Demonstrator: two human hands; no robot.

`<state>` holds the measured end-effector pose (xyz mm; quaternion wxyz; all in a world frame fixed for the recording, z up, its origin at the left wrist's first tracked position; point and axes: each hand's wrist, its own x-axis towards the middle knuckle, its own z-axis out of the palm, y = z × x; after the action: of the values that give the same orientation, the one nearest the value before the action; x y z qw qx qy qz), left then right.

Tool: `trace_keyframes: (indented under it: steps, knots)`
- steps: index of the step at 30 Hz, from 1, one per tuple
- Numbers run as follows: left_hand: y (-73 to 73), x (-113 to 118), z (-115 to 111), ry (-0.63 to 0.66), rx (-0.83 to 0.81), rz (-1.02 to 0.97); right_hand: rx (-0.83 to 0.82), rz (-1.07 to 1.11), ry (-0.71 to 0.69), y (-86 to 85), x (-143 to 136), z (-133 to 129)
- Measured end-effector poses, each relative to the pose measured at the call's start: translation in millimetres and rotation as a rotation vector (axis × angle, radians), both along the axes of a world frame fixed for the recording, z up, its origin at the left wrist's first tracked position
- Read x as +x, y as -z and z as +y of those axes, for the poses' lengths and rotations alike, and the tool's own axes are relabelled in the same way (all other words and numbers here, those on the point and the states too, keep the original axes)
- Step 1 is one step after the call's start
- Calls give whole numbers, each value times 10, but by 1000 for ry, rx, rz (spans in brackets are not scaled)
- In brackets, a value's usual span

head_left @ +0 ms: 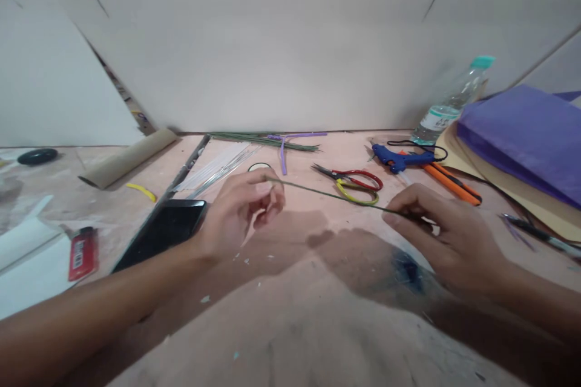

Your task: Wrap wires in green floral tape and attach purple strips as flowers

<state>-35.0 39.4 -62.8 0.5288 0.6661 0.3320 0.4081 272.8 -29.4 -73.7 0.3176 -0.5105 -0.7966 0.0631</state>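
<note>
A thin green wire (324,193) stretches between my two hands above the pinkish table. Its left end is pinched in my left hand (247,202), with the fingers curled. The other end runs between the thumb and fingers of my right hand (436,224). Behind the wire lie scissors (358,186) with one red and one yellow handle. A bundle of green wires (258,139) tied with a purple strip (284,157) rests near the wall. Clear sticks (222,169) lie left of the bundle's front.
A phone (163,233), a red lighter (83,253), a cardboard tube (129,158) and a yellow strip (141,191) are on the left. A blue glue gun (399,158), an orange cutter (454,183), a bottle (447,106) and purple sheets (526,139) occupy the right.
</note>
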Motion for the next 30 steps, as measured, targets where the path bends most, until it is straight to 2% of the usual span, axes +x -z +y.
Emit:
trace_keyframes:
  steps: [3, 7, 9, 12, 19, 22, 27, 30]
  knots:
    - [-61, 78, -210, 118, -119, 53, -61, 125, -88, -17, -233, -57]
    - [-2, 136, -393, 138, -145, 213, -249, 186, -232, -17, -518, -66]
    - [46, 135, -388, 152, -130, 220, -405, 250, -273, -1, -624, -64]
    - [111, 115, -325, 182, -192, 215, -608, 344, -287, 68, -714, -76]
    - [221, 76, -256, 175, -300, 218, -965, 610, -275, 283, -747, -140]
    - [228, 58, -160, 97, -270, 174, -981, 620, -284, 278, -761, -158]
    - [236, 38, 19, -102, -254, 68, -890, 499, -301, 242, -766, -162]
    - [205, 53, 31, -147, -241, 25, -804, 388, -311, 216, -769, -164]
